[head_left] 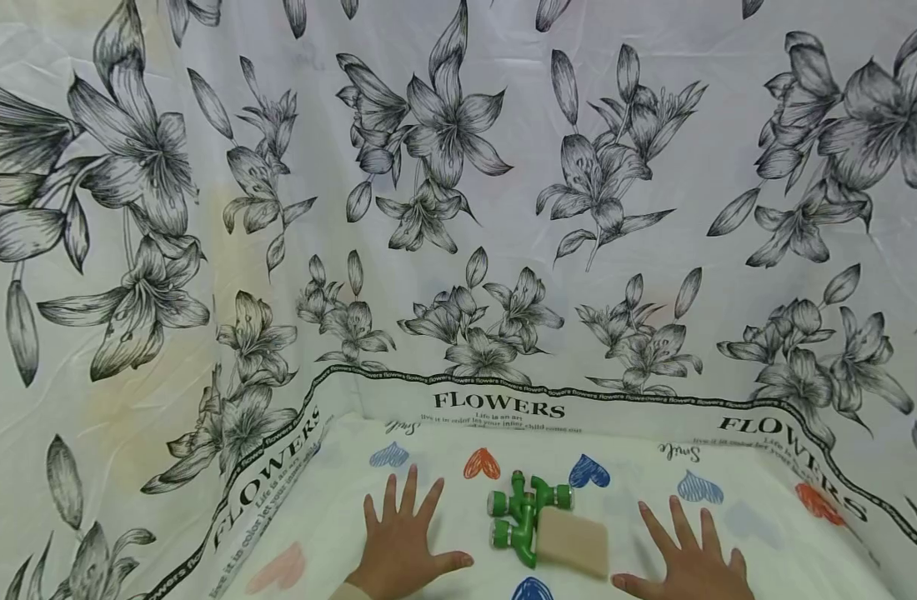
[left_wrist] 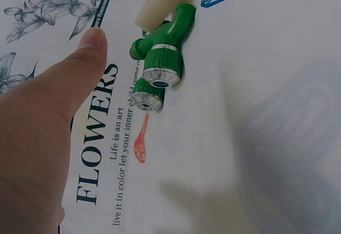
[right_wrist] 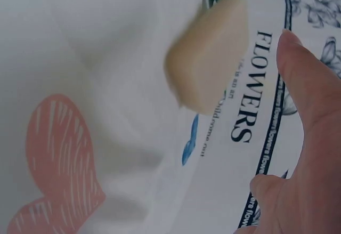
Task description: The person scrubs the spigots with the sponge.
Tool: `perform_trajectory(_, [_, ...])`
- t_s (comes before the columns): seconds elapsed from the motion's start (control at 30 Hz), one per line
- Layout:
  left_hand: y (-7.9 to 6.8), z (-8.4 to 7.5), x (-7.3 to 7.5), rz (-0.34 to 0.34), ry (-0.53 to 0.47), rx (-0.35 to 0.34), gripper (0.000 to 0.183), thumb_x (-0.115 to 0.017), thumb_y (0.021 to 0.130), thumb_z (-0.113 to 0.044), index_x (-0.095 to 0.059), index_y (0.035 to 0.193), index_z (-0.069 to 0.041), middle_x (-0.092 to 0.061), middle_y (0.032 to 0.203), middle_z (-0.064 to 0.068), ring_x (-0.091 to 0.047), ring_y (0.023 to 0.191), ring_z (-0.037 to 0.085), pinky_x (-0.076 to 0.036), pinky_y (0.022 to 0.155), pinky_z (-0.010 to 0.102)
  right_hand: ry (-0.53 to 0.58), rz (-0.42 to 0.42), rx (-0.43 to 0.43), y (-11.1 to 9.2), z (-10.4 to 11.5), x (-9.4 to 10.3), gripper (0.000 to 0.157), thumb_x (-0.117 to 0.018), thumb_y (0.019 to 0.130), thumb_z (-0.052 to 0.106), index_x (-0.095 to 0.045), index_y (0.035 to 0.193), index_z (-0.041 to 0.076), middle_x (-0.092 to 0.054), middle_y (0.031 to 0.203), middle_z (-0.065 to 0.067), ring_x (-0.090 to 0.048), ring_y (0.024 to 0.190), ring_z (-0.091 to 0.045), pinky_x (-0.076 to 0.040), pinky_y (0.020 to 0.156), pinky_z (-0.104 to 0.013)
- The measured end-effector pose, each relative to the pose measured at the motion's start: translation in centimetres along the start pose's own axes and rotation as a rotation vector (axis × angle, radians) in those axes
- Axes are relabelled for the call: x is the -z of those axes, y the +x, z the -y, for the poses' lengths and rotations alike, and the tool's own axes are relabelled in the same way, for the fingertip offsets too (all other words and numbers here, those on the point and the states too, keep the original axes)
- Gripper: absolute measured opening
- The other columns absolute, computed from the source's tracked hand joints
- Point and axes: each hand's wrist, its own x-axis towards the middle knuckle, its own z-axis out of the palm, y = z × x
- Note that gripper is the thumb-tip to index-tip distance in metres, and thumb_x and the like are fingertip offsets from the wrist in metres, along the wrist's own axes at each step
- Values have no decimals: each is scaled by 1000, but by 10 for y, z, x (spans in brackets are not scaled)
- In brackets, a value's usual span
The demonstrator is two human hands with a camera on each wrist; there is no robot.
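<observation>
Several green plastic taps (head_left: 524, 521) with silver-rimmed knobs lie close together on the white cloth. A beige block that looks like a sponge (head_left: 573, 542) lies against their right side. To the left of the taps my left hand (head_left: 402, 542) is spread with straight fingers, holding nothing. My right hand (head_left: 687, 562) is spread in the same way to the right of the sponge, apart from it. In the left wrist view, the thumb points past a green tap (left_wrist: 170, 37). The right wrist view shows the sponge (right_wrist: 210, 58) partly covering the green taps.
The surface is covered by a white cloth (head_left: 428, 575) printed with red and blue hearts. Behind and to the left hangs a white curtain (head_left: 518, 233) with black lily drawings, its "FLOWERS" border meeting the surface's far edge.
</observation>
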Motion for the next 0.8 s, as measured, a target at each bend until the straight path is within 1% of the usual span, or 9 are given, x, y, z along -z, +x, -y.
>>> perform_trajectory(0.17, [0, -1, -3, -3, -11, -4, 123, -69, 74, -95, -43, 169, -22, -21, 176, 25, -16, 156, 61, -10, 108, 94, -12, -8, 5, 1, 0, 1, 125, -55, 77, 101, -41, 169, 18, -27, 167, -38, -11, 142, -80, -26, 91, -98])
perform_trajectory(0.37, [0, 4, -6, 0, -6, 26, 123, -69, 73, -95, -44, 169, -21, -22, 175, 25, -17, 154, 64, -10, 108, 94, -18, -32, 32, 2, 3, 7, 127, -55, 76, 102, -40, 170, 18, -27, 167, -38, -14, 142, -79, -26, 90, -98])
perform_trajectory(0.5, [-1, 7, -7, 0, 2, 41, 123, -69, 73, -95, -45, 168, -21, -23, 175, 26, -18, 153, 64, -10, 108, 94, -8, -38, 48, 3, 5, 9, 126, -57, 77, 100, -36, 171, 19, -27, 168, -37, -17, 143, -78, -26, 91, -98])
perform_trajectory(0.6, [-1, 7, -8, 4, -10, 40, 123, -69, 74, -95, -44, 168, -21, -22, 175, 25, -19, 153, 64, -11, 108, 93, 15, -61, 69, 6, 6, 10, 127, -61, 78, 98, -32, 172, 17, -31, 166, -38, -25, 142, -76, -33, 90, -95])
perform_trajectory(0.67, [0, 5, -9, 6, -18, 39, 123, -69, 74, -95, -44, 169, -20, -22, 175, 25, -21, 153, 64, -13, 108, 93, 81, -87, 88, 8, 7, 11, 129, -66, 79, 94, -30, 172, 13, -35, 164, -37, -34, 140, -72, -40, 87, -91])
perform_trajectory(0.7, [0, 4, -9, 7, -22, 38, 123, -69, 74, -95, -44, 168, -20, -23, 175, 25, -23, 152, 63, -14, 108, 93, 132, -95, 94, 9, 7, 11, 129, -70, 80, 90, -28, 173, 11, -37, 163, -37, -38, 139, -70, -42, 86, -89])
perform_trajectory(0.73, [1, 3, -10, 10, -25, 38, 123, -69, 74, -95, -44, 168, -20, -24, 175, 25, -26, 151, 63, -15, 108, 92, 196, -101, 102, 10, 8, 11, 129, -73, 82, 87, -25, 173, 9, -39, 162, -36, -40, 139, -68, -44, 86, -87])
perform_trajectory(0.8, [4, -1, -11, 8, -34, 32, 122, -71, 75, -93, -45, 168, -19, -29, 173, 24, -35, 148, 59, -19, 107, 92, 374, -101, 114, 12, 10, 10, 126, -80, 87, 75, -19, 174, 8, -41, 162, -35, -43, 139, -64, -47, 90, -84])
